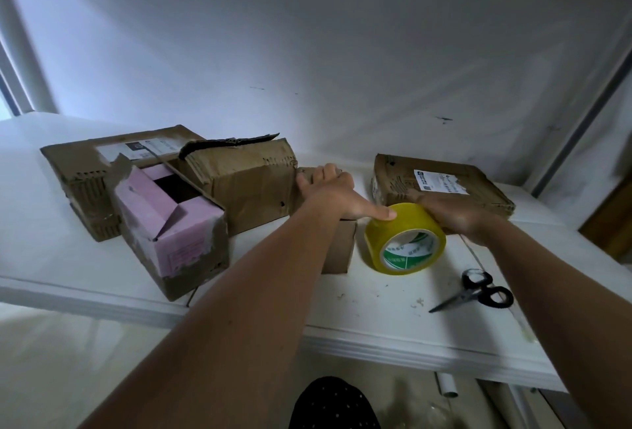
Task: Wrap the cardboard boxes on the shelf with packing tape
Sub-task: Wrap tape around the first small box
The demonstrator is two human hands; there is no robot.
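White shelf [376, 319]: 1 small brown cardboard box [337, 250] at centre, left hand [333, 194] resting on its top, fingers [325, 172] released and flat, thumb touching the tape. 1 roll of yellow packing tape [405, 240] on edge just right of it, right hand [455, 218] grasping its far side. 1 pair of black-handled scissors [478, 290] lying near the front edge. 3 worn brown cartons: 1 open with pink lining [171, 226], 1 large behind it [246, 182], 1 flat labelled [441, 185] at right.

White shelf [393, 312]: boxes [239, 182], tape [405, 240], scissors [478, 291]
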